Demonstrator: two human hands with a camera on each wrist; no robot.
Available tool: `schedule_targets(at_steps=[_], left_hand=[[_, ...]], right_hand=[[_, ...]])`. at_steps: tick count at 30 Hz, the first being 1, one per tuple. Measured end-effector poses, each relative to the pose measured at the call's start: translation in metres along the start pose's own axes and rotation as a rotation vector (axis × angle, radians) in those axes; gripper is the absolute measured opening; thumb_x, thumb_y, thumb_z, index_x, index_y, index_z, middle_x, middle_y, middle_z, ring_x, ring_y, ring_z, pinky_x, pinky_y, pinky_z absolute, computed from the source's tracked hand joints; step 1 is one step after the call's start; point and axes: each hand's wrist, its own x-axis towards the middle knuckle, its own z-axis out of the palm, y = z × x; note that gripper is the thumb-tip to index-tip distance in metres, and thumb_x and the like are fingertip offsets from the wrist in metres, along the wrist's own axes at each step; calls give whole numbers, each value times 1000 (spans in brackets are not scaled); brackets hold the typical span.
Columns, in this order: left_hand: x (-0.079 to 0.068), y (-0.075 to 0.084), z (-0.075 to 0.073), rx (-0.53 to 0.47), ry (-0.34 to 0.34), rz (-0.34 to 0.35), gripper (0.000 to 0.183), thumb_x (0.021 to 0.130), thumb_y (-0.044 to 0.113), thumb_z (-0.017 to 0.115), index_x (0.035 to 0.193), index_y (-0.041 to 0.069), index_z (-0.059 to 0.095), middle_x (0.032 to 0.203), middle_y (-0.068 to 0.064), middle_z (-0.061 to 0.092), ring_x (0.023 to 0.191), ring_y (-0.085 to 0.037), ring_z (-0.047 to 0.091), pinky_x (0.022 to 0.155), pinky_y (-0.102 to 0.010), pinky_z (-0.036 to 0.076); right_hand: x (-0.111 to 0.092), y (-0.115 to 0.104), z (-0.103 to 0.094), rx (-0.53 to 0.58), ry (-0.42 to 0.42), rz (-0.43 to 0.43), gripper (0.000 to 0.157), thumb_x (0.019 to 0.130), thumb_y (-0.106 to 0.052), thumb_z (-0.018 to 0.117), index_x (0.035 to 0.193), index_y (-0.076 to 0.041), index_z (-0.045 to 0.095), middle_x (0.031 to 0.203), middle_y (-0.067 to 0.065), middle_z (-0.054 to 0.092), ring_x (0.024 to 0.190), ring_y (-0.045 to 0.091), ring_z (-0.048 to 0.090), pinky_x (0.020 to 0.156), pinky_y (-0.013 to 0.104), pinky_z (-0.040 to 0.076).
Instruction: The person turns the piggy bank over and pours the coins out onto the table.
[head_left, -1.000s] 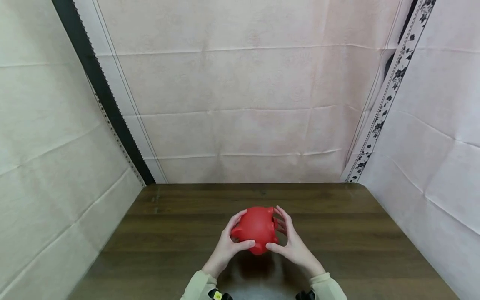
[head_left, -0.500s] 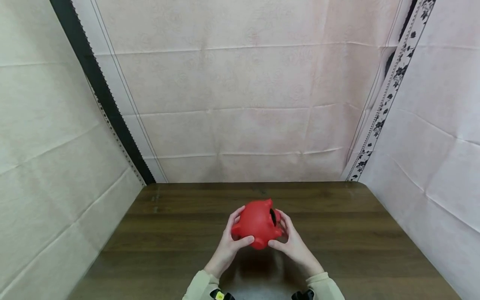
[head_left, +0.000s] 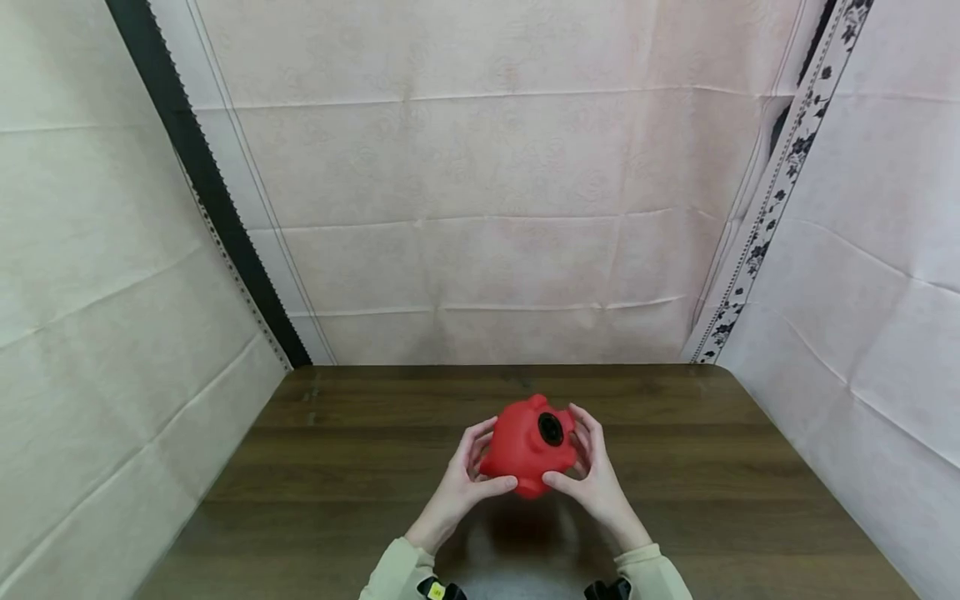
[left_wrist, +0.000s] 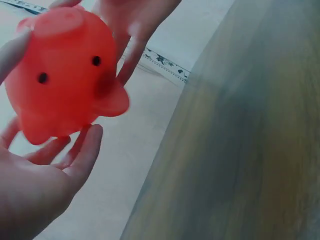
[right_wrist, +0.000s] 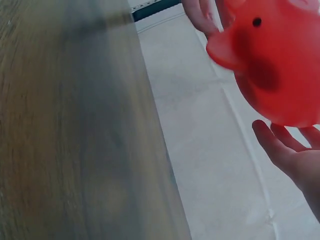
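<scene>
A red piggy bank (head_left: 517, 450) is held up over the table between both hands, a round black spot on its body facing up toward the head camera. My left hand (head_left: 463, 477) grips its left side, thumb at the near edge and fingers curled behind. On the opposite side my right hand (head_left: 597, 479) holds it the same way. In the left wrist view the piggy bank (left_wrist: 65, 75) shows its snout, two dark eyes and ears, with the left hand (left_wrist: 45, 187) below it. The right wrist view has the right hand (right_wrist: 295, 162) under the piggy bank (right_wrist: 285, 65), which is cut off by the frame.
The brown wooden table (head_left: 337, 475) spreads beneath the hands. Pale creased cloth (head_left: 480, 167) hangs behind it and along both sides, with a black strip (head_left: 202, 175) at the left corner and a floral border (head_left: 780, 192) at the right.
The piggy bank has turned in the hands, bringing the black spot from its right edge round toward the head camera. Piggy bank and right hand have shifted slightly right.
</scene>
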Motion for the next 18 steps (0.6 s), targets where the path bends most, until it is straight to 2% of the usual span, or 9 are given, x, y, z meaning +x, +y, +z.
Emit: schedule_targets(at_steps=[6,13,18], left_hand=[[-1,4,4,-14,4,-17,77,84,18,74,145,27,28,148,-8,43,129,-25,51,102,-42,50],[-4,5,6,-26,-11,-31,83,83,19,76,147,30,25,146,-9,43,124,-24,54,103,-42,49],[-3,3,6,-65,-36,-25,81,85,18,73,149,29,23,145,-11,44,123,-23,54,101,-42,50]], right_hand=[[1,-2,0,-24,17,-9,89,83,-3,70,152,-20,17,150,8,36,129,-1,41,100,13,44],[1,-4,0,-74,35,-24,90,82,-4,71,152,-20,17,148,11,41,127,-5,44,100,13,42],[1,-7,0,-116,41,-15,89,82,-5,72,152,-21,19,148,11,43,127,-3,46,100,18,44]])
